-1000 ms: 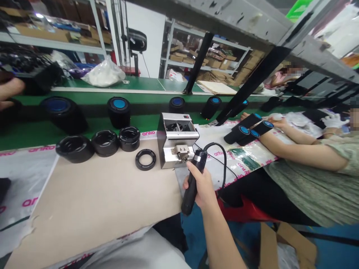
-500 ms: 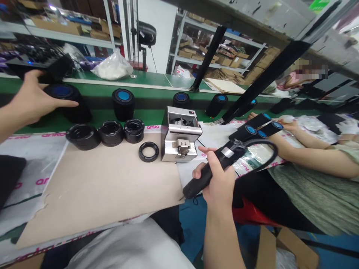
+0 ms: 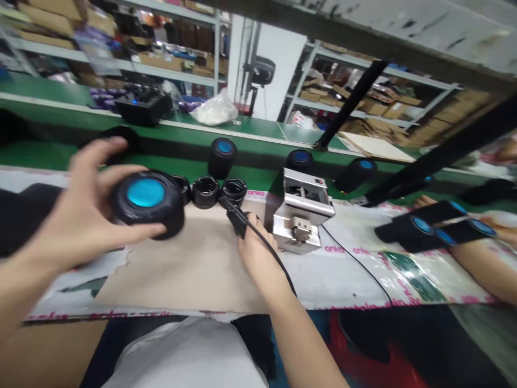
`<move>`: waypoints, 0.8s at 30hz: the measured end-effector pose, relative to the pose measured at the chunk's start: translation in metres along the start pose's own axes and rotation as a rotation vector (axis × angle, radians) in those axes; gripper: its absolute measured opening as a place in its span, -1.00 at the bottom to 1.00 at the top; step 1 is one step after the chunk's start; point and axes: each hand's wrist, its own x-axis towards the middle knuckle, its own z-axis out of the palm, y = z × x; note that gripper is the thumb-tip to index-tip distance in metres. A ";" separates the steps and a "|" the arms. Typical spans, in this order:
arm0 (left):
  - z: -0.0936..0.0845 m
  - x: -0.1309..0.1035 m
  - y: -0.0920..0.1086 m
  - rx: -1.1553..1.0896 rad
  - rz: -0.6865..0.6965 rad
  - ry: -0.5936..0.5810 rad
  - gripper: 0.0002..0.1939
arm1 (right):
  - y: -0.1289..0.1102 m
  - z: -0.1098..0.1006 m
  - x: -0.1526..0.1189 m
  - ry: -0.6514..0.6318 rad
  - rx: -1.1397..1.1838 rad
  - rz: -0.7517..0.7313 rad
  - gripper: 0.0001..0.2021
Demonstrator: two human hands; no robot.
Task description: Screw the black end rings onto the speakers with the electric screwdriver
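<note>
My left hand (image 3: 89,210) grips a black cylinder with a blue disc on its end (image 3: 147,202), lifted over the left part of the beige cardboard (image 3: 189,264). My right hand (image 3: 254,237) is wrapped round the black electric screwdriver (image 3: 236,218), whose cable runs back over the forearm. Just beyond it stand black rings (image 3: 205,192), partly hidden on the left by the held cylinder. Right of that hand is a silver box-shaped machine (image 3: 301,215) with an open top.
Several black cylinders with blue tops stand on the green ledge, one at the middle (image 3: 222,156). A black post (image 3: 351,108) rises behind the machine. At the right, another person's arm (image 3: 480,269) reaches among more cylinders (image 3: 407,234).
My left hand has taken the cylinder off the ledge and brought it nearer. My right hand, with the screwdriver, has moved left to the rings. The view has turned left.
</note>
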 end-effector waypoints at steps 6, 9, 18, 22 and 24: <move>0.073 -0.057 -0.005 -0.169 -0.056 -0.106 0.26 | 0.008 0.007 0.004 0.010 -0.028 0.019 -0.67; 0.087 -0.066 -0.014 -0.182 -0.039 -0.065 0.24 | 0.012 0.005 0.003 0.036 0.016 0.022 -0.71; 0.084 -0.065 -0.019 -0.169 0.001 -0.169 0.13 | 0.031 -0.022 -0.017 0.225 0.443 0.052 -0.48; 0.085 -0.069 -0.018 -0.114 0.006 -0.208 0.21 | 0.011 -0.036 -0.046 0.185 0.738 -0.092 -0.59; 0.086 -0.076 -0.018 -0.102 -0.025 -0.216 0.24 | 0.001 -0.043 -0.057 0.126 0.804 -0.128 -0.65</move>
